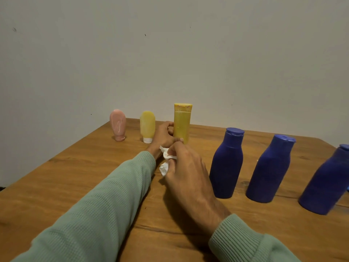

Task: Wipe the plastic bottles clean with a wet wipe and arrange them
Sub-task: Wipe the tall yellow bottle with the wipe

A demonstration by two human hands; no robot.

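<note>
Left hand [164, 136] gripping upright mustard bottle [181, 123], right hand [186, 168] just behind it clutching crumpled wipe [166, 161], three blue bottles [227, 163] to its right

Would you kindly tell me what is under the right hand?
A crumpled white wipe shows beneath the right hand, pinched in its fingers; its remainder is covered.

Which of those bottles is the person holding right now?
The tall mustard-yellow flip-cap plastic bottle, gripped by the left hand; the pink plastic tube, pale-yellow plastic tube and three blue plastic bottles stand free.
</note>
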